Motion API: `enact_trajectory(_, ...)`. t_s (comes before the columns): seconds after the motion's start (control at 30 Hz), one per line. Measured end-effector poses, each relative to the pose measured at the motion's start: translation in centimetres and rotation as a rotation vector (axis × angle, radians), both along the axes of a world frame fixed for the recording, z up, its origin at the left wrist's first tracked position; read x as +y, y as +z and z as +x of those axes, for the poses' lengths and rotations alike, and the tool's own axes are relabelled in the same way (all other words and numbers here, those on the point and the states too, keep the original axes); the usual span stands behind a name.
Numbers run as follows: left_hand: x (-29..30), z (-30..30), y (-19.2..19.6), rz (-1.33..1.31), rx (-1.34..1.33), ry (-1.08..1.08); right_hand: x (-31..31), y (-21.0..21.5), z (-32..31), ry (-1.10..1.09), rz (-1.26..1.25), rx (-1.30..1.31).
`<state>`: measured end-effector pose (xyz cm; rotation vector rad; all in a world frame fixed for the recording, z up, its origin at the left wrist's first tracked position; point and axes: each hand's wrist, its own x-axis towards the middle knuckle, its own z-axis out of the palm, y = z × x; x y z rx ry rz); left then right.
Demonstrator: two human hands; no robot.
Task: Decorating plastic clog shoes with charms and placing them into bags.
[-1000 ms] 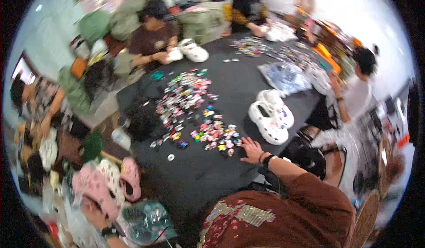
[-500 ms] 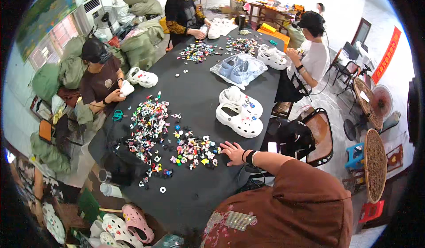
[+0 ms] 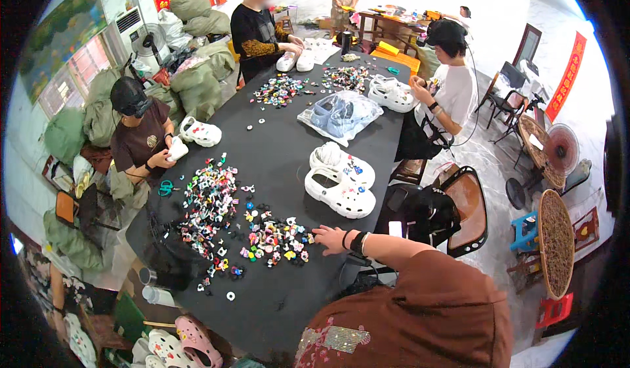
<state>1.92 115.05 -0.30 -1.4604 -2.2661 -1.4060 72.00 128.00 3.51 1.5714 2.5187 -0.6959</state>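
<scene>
My right hand point(image 3: 335, 239) reaches from the right, palm down, with its fingers stretched toward the edge of a small pile of colourful shoe charms point(image 3: 279, 242). Nothing shows in its grasp. Dark bands circle that wrist. Just beyond the hand stands a pair of white clogs point(image 3: 340, 194) with blue charms; some white wadded material sits in the farther one. Left of the small pile spreads a larger heap of mixed charms point(image 3: 209, 204). My left hand is out of sight.
Three co-workers sit or stand around the black table point(image 3: 262, 164), handling white clogs. Bagged blue clogs point(image 3: 341, 115) lie beyond my pair. Teal scissors point(image 3: 165, 187) rest near the left edge. Pink and white clogs point(image 3: 197, 345) fill the lower left. A chair point(image 3: 467, 204) stands at right.
The whole view has shifted slightly. My right hand stays by the charm pile, its fingers a little closer together. The far co-worker's white clogs now stand side by side on the table.
</scene>
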Motion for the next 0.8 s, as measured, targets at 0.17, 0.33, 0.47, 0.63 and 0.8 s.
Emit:
enact_trajectory(0.17, -2.8, 3.2, -0.4, -0.015, 0.02, 0.045, 5.8, 4.5, 3.1, -0.226, 0.304, 0.31)
enact_trajectory(0.33, -6.5, 6.4, -0.8, -0.026, 0.036, 0.122, 11.3, 8.0, 8.5, -0.487, 0.485, -0.106)
enact_trajectory(0.47, -7.8, 9.5, -1.5, -0.024, 0.036, 0.172, 13.0, 4.3, 13.6, -0.495, 0.268, -0.22)
enact_trajectory(0.63, -10.7, 11.5, -2.6, -0.031, 0.048, 0.254, 14.1, 4.4, 11.6, -0.586, 0.255, -0.3)
enact_trajectory(0.8, -11.0, 13.1, -4.5, -0.046, 0.049, 0.257, 14.2, 4.8, 12.8, -0.465, 0.321, -0.272)
